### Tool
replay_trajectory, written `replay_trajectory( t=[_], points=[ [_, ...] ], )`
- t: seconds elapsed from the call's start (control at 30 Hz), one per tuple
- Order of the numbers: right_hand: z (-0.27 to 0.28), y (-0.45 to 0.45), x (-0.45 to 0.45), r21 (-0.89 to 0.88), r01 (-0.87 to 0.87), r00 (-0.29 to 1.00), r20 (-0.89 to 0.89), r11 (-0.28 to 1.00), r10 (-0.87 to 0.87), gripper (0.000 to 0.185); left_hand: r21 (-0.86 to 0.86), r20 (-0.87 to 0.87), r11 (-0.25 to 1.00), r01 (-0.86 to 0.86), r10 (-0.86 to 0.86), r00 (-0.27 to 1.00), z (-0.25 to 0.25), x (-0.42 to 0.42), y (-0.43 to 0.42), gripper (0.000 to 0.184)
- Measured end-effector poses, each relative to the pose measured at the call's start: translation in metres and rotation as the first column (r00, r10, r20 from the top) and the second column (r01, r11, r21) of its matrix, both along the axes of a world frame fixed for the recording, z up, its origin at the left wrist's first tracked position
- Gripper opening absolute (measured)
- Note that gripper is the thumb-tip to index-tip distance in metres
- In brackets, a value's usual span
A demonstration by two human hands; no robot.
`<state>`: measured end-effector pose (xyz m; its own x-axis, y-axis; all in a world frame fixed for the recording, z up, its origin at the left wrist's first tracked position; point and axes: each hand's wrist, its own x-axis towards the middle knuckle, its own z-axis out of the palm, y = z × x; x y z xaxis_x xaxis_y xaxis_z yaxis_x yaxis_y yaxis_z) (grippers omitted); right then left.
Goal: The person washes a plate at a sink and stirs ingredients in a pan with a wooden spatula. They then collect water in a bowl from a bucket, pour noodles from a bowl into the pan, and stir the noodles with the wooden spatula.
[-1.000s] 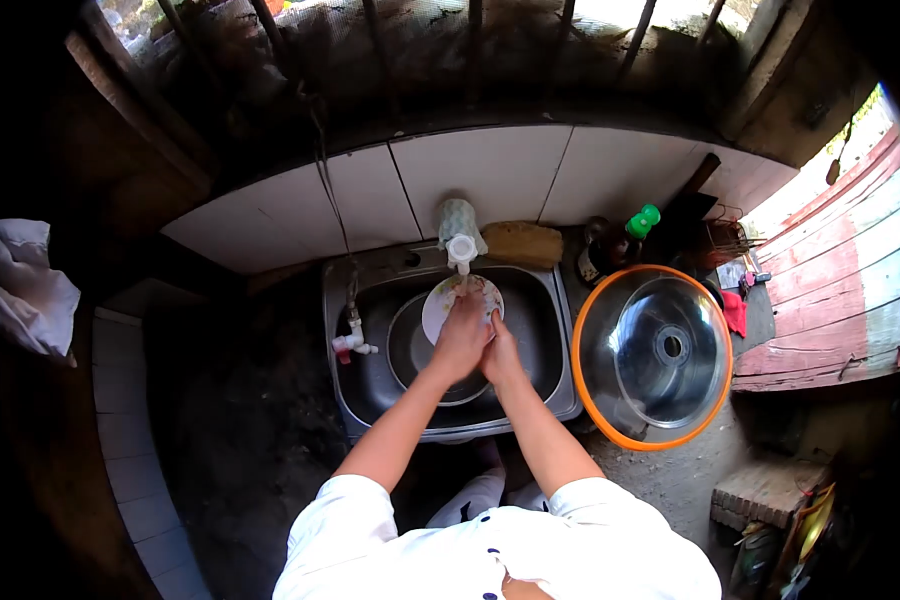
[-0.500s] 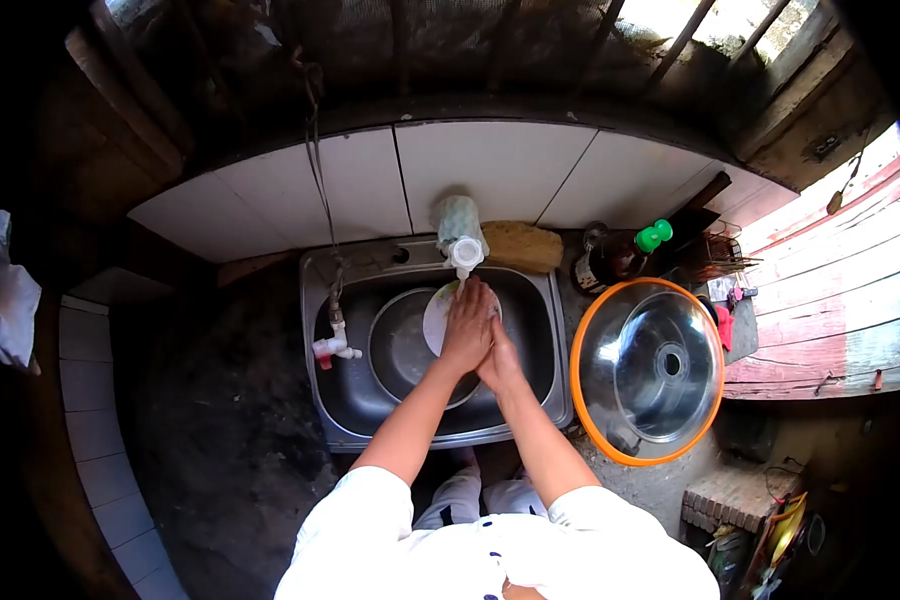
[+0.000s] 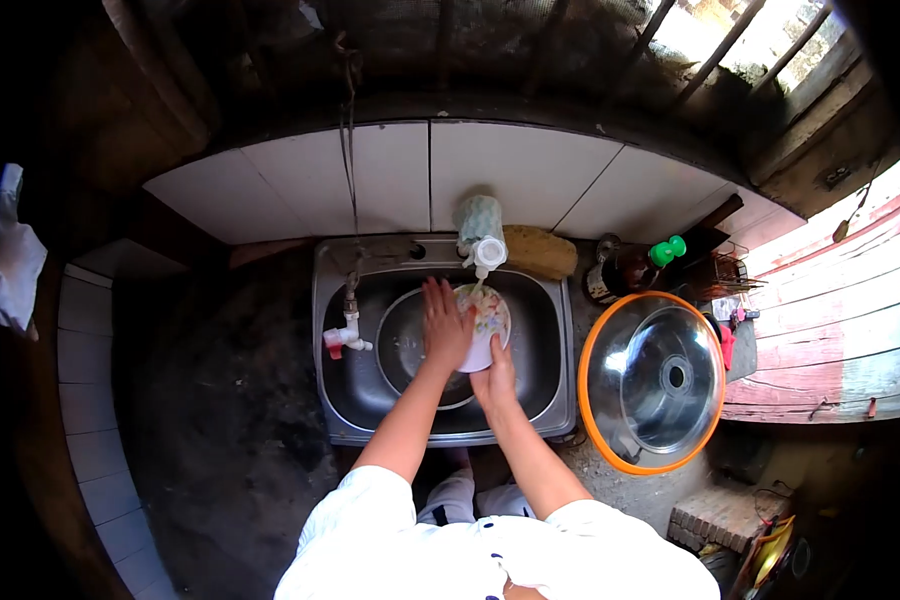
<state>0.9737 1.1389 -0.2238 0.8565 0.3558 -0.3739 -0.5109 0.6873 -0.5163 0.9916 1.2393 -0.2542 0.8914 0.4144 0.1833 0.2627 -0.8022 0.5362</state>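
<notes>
A white plate with a coloured floral pattern is tilted over the metal sink. My right hand grips its lower rim, thumb on the near face. Against the plate's left side lies my left hand, open, its fingers stretched toward the wall and its thumb over the plate. Just beyond the plate's top edge stands a pump bottle with a white pump head, its nozzle pointing at the plate. A round metal basin sits in the sink beneath my hands.
A white plastic tap with a red part hangs at the sink's left. To the right rests a clear lid with an orange rim. Behind it are a dark bottle with a green cap and a wire rack. A yellowish-brown block lies by the wall.
My left hand has slid left off the plate's middle, uncovering the floral pattern. My hands have parted, and my right hand now shows gripping the lower rim. The whole view has shifted slightly.
</notes>
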Motion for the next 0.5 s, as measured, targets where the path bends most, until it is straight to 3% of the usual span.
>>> replay_trajectory(
  t=[0.03, 0.07, 0.13, 0.17, 0.2, 0.27, 0.3, 0.37, 0.4, 0.47, 0.5],
  points=[
    [0.001, -0.002, -0.005, 0.003, -0.016, 1.0, -0.023, 1.0, 0.016, 0.042, 0.027, 0.024, 0.991, -0.127, 0.127, 0.992, 0.002, 0.009, 0.0, 0.059],
    [-0.001, -0.004, -0.005, -0.012, -0.016, 1.0, -0.018, 1.0, 0.016, 0.042, 0.011, 0.026, 0.992, -0.128, 0.128, 0.991, 0.003, 0.012, -0.006, 0.059],
    [-0.001, -0.003, 0.004, 0.19, -0.068, 0.994, -0.074, 0.979, 0.084, 0.042, 0.162, -0.083, 0.983, 0.082, -0.07, 0.994, 0.025, 0.017, -0.014, 0.058],
    [0.007, -0.007, 0.011, 0.183, -0.121, 0.986, -0.09, 0.976, 0.139, 0.043, -0.041, -0.07, 0.973, 0.225, -0.228, 0.971, 0.038, 0.016, -0.023, 0.054],
    [0.004, -0.009, 0.019, 0.19, -0.118, 0.987, -0.09, 0.975, 0.136, 0.043, -0.035, -0.073, 0.973, 0.228, -0.23, 0.97, 0.036, 0.012, -0.024, 0.054],
    [-0.008, -0.023, 0.033, 0.183, -0.136, 0.985, -0.081, 0.974, 0.153, 0.046, -0.045, 0.035, 0.875, 0.483, -0.482, 0.876, 0.03, -0.001, -0.034, 0.051],
    [-0.009, -0.027, 0.039, 0.082, -0.068, 0.976, -0.2, 0.994, 0.083, 0.049, -0.042, 0.036, 0.876, 0.481, -0.48, 0.877, 0.033, -0.014, -0.038, 0.051],
    [-0.011, -0.03, 0.051, 0.132, -0.097, 0.984, -0.136, 0.987, 0.115, 0.048, -0.137, 0.056, 0.791, 0.596, -0.595, 0.802, 0.045, -0.04, -0.032, 0.055],
    [-0.01, -0.029, 0.051, 0.171, -0.124, 0.987, -0.081, 0.977, 0.14, 0.048, -0.132, 0.048, 0.788, 0.601, -0.601, 0.798, 0.043, -0.042, -0.026, 0.055],
    [-0.012, -0.022, 0.039, 0.221, -0.106, 0.985, -0.107, 0.97, 0.132, 0.046, -0.091, -0.134, 0.927, 0.365, -0.374, 0.918, 0.032, -0.048, -0.017, 0.057],
    [-0.008, -0.015, 0.027, 0.164, -0.097, 0.991, -0.072, 0.982, 0.11, 0.044, -0.125, -0.158, 0.959, 0.254, -0.272, 0.949, 0.029, -0.045, -0.008, 0.058]
  ],
)
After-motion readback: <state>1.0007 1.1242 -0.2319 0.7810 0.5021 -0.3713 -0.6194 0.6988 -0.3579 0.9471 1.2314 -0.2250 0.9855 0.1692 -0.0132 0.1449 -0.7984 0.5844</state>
